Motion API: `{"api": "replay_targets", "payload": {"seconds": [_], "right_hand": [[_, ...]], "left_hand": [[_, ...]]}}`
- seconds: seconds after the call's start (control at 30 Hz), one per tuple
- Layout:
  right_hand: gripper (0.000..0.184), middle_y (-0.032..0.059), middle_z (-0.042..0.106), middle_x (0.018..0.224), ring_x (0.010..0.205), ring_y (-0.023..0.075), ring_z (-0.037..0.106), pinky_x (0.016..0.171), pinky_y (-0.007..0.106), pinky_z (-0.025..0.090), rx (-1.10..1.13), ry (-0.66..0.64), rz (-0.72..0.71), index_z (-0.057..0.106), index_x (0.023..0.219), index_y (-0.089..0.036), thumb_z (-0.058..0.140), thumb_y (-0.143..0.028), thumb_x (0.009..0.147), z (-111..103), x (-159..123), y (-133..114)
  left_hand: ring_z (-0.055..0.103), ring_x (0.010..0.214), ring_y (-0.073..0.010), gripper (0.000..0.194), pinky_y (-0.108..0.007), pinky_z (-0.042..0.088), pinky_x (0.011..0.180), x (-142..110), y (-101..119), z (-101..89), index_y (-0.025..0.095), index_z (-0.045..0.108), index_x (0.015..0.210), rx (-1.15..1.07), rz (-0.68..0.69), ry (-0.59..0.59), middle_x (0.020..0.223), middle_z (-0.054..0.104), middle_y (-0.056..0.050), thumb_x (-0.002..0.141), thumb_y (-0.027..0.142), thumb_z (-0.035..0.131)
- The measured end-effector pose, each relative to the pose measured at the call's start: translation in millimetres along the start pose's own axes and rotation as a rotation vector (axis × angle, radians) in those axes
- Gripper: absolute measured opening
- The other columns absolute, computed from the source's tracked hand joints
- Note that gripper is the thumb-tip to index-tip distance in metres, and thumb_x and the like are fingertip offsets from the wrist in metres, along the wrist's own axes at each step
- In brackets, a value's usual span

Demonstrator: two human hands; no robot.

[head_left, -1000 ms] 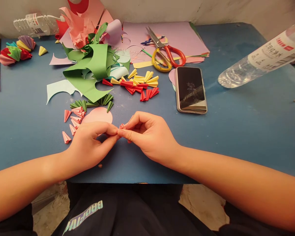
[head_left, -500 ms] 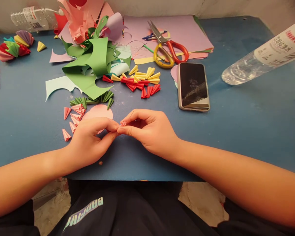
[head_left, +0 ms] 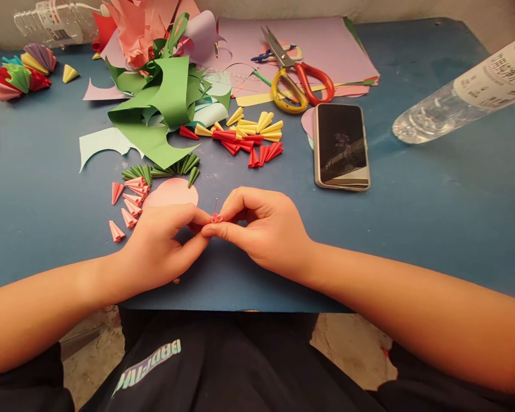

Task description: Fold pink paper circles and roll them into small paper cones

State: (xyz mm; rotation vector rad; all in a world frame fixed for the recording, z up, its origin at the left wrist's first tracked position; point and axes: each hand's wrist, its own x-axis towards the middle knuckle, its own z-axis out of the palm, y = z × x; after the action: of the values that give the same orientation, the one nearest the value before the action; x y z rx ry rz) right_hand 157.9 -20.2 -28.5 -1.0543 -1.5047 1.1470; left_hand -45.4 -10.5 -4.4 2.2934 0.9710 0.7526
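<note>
My left hand [head_left: 163, 240] and my right hand [head_left: 266, 229] meet over the front of the table, thumbs and forefingers pinched together on a small pink paper cone [head_left: 216, 218]. The cone's folded end faces up between the fingertips; the rest of it is hidden. A thin pin-like line [head_left: 216, 203] rises just behind it. Partly under my left hand lies a pink paper circle [head_left: 175, 193]. Several pink paper cones [head_left: 131, 207] are scattered left of that circle, with green paper cones [head_left: 184, 163] behind it.
Red paper cones [head_left: 253, 157] and yellow ones [head_left: 266, 121] lie mid-table. Green paper scraps [head_left: 171, 91] pile up behind. Scissors [head_left: 289, 74] rest on purple paper sheets [head_left: 326, 46]. A phone [head_left: 341, 143] and a leaning water bottle [head_left: 450, 103] are at right. Another bottle [head_left: 60, 23] lies back left.
The pink cone has turned so that more of its folded end shows between my fingertips. The thin pin-like line now stands out behind it. The whole view has shifted slightly.
</note>
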Motion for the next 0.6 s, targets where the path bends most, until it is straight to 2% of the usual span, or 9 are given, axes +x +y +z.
{"api": "replay_targets", "payload": {"seconds": [0.13,0.33,0.43,0.6], "right_hand": [[0.033,0.0005,0.076,0.073,0.065,0.0134,0.068,0.062,0.025,0.055,-0.006,-0.014,-0.036,0.071,0.073,-0.017,0.095,-0.039,0.076,-1.8,0.2,2.1],[0.008,0.0048,0.081,0.087,0.079,0.0146,0.074,0.072,0.025,0.061,-0.087,-0.043,-0.183,0.078,0.087,-0.016,0.084,-0.02,0.088,-7.8,1.0,0.0],[0.003,0.0049,0.082,0.089,0.079,0.0141,0.075,0.073,0.025,0.063,-0.084,-0.02,-0.129,0.079,0.09,-0.015,0.08,-0.018,0.09,-5.6,-1.1,-2.2],[0.006,0.003,0.081,0.086,0.077,0.0138,0.076,0.071,0.024,0.063,0.029,0.003,0.01,0.078,0.092,-0.015,0.076,-0.018,0.088,0.6,-5.0,-3.9]], "left_hand": [[0.067,0.066,-0.0072,0.009,-0.015,0.051,0.064,0.3,1.0,-0.6,0.012,0.074,0.089,-0.016,-0.004,-0.002,0.079,0.079,-0.001,0.091,0.008,0.067],[0.062,0.062,-0.0056,0.008,-0.015,0.046,0.057,2.2,4.6,-3.7,0.012,0.073,0.085,-0.028,-0.067,0.047,0.077,0.078,0.0,0.091,0.007,0.07],[0.062,0.062,-0.0062,0.009,-0.016,0.046,0.057,2.6,4.5,-3.5,0.012,0.074,0.086,-0.041,-0.067,0.036,0.077,0.077,0.0,0.092,0.008,0.068],[0.067,0.068,-0.0078,0.007,-0.016,0.051,0.063,1.2,3.5,-1.2,0.012,0.075,0.09,-0.057,-0.083,0.046,0.081,0.079,-0.001,0.092,0.009,0.069]]}}
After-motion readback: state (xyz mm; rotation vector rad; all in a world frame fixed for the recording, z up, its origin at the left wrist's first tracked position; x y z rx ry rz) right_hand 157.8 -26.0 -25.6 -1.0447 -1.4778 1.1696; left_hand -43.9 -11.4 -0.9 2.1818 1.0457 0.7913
